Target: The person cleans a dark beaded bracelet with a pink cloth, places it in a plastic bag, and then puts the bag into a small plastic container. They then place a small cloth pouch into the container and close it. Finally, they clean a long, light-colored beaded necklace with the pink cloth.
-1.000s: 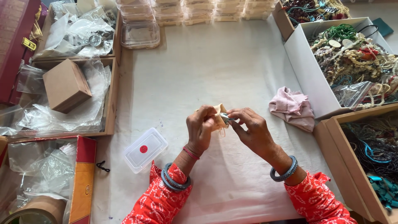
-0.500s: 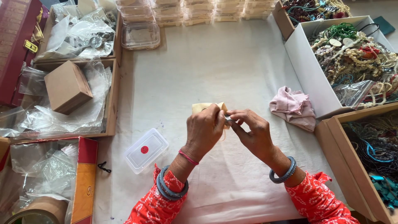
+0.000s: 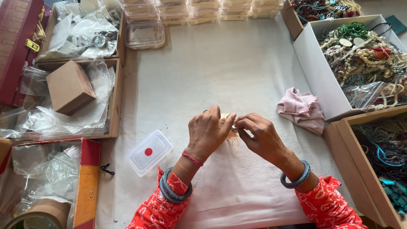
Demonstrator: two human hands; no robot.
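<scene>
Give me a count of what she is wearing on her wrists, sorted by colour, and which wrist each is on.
Grey-blue bangles: 3, two on the left hand's wrist and one on the right hand's wrist.
Red thread band: 1, on the left wrist.
Total: 4.

red sleeves (image 3: 328, 203) with white pattern, pink cloth (image 3: 302, 109), clear box (image 3: 150, 152) with red dot, white table cover (image 3: 220, 72)

A table covered with white cloth (image 3: 220, 72) filled the frame's centre. On it lay a clear plastic box (image 3: 150, 152) at lower left, a pink rag (image 3: 302, 109) at right, and stacked clear containers (image 3: 169, 12) along the top.
</scene>
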